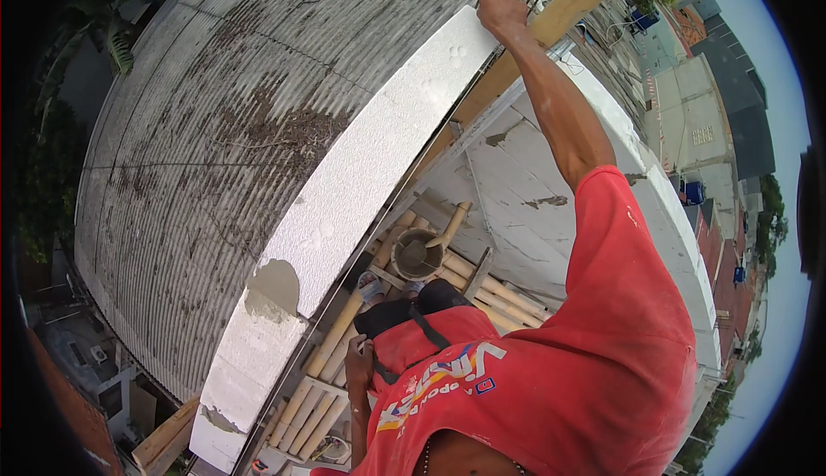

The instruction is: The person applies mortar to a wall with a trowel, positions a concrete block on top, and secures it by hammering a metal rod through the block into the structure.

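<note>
A white block wall (pixel 370 149) runs diagonally in front of me, with a grey mortar patch (pixel 274 288) on its top face. At the wall's far end, my right hand (pixel 502 13) is closed beside a wooden beam (pixel 578 3). What its fingers grip is hidden. My left hand (pixel 360 362) is down at my waist with its fingers curled. Something small and dark seems to be at its fingers, too unclear to name. Near my feet stands a round bucket (pixel 416 256) of grey mortar, with a pale wooden piece (pixel 451 225) leaning by its rim.
Bamboo poles (pixel 320 349) form the platform under my feet, with gaps between them. A corrugated roof (pixel 215 140) slopes beyond the block wall. To the right rises another pale block wall (pixel 525 192) with mortar smears. A wooden board (pixel 168 437) juts out at lower left.
</note>
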A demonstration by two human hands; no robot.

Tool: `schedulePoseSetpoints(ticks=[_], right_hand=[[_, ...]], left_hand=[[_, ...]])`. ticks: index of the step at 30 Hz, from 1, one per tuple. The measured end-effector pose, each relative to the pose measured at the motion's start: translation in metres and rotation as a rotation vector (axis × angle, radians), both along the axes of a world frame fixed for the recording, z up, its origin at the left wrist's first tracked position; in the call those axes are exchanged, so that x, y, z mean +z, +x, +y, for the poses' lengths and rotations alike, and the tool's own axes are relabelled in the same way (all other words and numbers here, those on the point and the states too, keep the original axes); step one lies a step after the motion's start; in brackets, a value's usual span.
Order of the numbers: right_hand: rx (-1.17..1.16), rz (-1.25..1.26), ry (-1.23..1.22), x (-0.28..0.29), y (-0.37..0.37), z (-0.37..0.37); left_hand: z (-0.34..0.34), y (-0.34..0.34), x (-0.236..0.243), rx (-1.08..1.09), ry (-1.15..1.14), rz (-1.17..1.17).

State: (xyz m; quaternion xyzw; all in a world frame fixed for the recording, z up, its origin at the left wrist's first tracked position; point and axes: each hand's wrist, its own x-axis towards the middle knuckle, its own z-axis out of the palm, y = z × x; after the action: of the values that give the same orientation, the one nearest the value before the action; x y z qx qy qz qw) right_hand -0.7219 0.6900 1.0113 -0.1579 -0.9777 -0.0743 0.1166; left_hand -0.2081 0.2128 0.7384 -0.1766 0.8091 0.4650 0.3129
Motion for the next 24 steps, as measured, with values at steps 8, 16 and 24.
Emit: schedulePoseSetpoints(ticks=[8, 16, 24], right_hand=[[0.437, -0.048, 0.583, -0.015, -0.017, 0.002], [0.415, 0.033, 0.396, 0.019, -0.037, -0.029], [0.347, 0.145, 0.2, 0.034, 0.02, -0.021]], left_hand=[[-0.01, -0.002, 0.001, -0.018, -0.027, -0.067], [-0.03, 0.021, -0.004, 0.016, -0.094, -0.106], [-0.039, 0.039, -0.052, 0.038, -0.004, -0.064]])
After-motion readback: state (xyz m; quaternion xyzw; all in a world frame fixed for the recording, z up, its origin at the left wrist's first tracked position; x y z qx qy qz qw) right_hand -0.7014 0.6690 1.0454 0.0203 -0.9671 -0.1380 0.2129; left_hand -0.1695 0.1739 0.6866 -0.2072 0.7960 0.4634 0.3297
